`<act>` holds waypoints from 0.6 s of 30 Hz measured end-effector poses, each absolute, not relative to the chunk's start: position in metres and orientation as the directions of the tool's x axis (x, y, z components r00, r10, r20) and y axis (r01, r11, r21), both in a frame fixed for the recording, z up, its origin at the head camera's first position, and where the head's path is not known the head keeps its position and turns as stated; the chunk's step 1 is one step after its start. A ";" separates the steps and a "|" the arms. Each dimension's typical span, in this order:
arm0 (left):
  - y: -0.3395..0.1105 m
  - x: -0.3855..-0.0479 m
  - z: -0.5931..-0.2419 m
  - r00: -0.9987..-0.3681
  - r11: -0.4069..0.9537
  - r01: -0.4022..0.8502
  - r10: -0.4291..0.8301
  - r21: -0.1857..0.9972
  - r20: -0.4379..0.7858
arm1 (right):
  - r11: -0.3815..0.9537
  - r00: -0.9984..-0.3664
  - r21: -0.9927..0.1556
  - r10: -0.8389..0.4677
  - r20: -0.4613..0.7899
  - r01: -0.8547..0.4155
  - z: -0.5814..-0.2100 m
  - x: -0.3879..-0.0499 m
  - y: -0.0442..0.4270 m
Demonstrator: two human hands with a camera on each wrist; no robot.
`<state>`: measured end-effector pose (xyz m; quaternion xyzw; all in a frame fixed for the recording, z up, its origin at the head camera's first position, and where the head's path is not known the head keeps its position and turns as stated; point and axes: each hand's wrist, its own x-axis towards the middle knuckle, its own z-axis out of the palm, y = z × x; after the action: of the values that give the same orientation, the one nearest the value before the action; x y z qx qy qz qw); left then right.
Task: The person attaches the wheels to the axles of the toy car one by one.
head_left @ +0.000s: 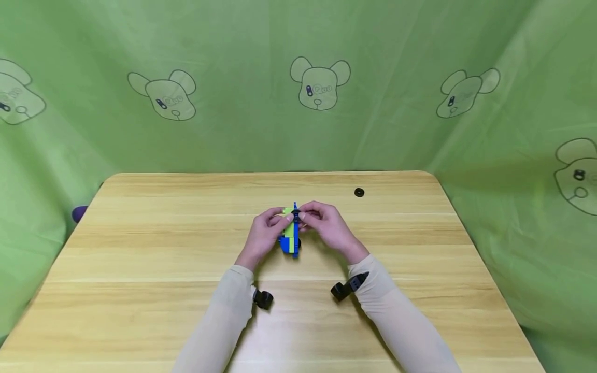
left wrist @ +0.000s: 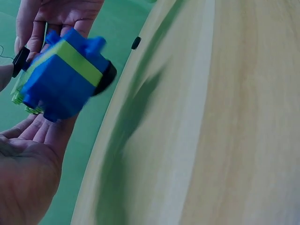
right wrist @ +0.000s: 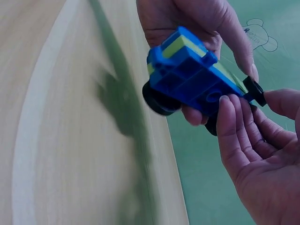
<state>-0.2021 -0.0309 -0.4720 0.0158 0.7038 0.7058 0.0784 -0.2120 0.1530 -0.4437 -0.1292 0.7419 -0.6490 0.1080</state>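
A small toy car [head_left: 288, 230] of blue and lime-green building bricks is held above the table between both hands. My left hand [head_left: 265, 235] grips its body from the left side. From the other side, my right hand [head_left: 330, 228] pinches a small black wheel [right wrist: 254, 90] at one end of the car, its other fingers lying against the blue underside. My left thumb also touches that wheel. Two more black wheels show on the car's far side, a front one [right wrist: 160, 99] and one partly hidden by fingers [right wrist: 234, 126].
A loose black wheel [head_left: 359, 192] lies near the back edge of the wooden table [head_left: 186, 259], right of the hands. Green curtains [head_left: 242, 129] surround the table. A purple object [head_left: 79, 213] peeks out beyond the left edge. Black cameras are strapped to both wrists.
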 end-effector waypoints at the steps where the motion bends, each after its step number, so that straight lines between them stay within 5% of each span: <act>1: -0.031 -0.202 -0.472 -0.987 0.003 -0.089 0.135 0.996 -0.088 | 0.116 -0.944 -0.992 -0.328 0.006 -0.047 -0.444 -0.212 0.153; 18: -0.034 -0.203 -0.474 -0.985 0.035 -0.051 0.165 0.998 -0.056 | 0.064 -0.949 -0.998 -0.315 -0.021 0.001 -0.446 -0.214 0.147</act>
<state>-0.2033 -0.0343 -0.4741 0.0396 0.7152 0.6935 0.0778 -0.2136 0.1469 -0.4459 -0.1089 0.7200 -0.6753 0.1169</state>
